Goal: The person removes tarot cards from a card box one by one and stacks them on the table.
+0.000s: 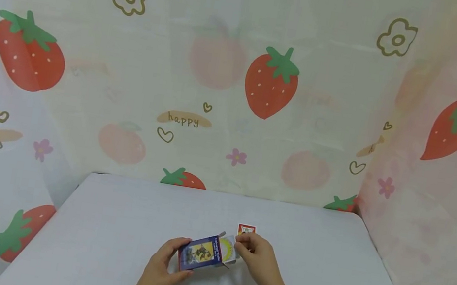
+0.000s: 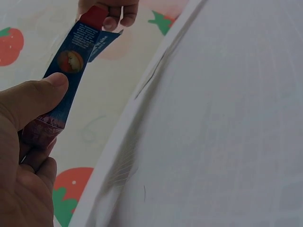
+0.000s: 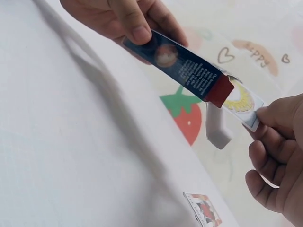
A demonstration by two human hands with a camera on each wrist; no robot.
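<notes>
My left hand (image 1: 164, 264) grips a blue card box (image 1: 198, 253) by its closed end, thumb along the narrow side. The box's other end is open, its red flap (image 3: 220, 91) and white flap (image 3: 217, 125) folded out. A white card with a yellow sun-like ring (image 3: 242, 100) sticks partway out of that opening. Thumb and fingers of my right hand (image 1: 257, 256) pinch the card's outer end. Both hands hold box and card above the table. Just beyond the right hand lies a small red-bordered card (image 1: 247, 229), partly hidden by the fingers in the head view.
A white cloth covers the table (image 1: 318, 256). Behind it and along both sides hang pale curtains (image 1: 226, 157) printed with strawberries, flowers and hearts. The back table edge meets the rear curtain.
</notes>
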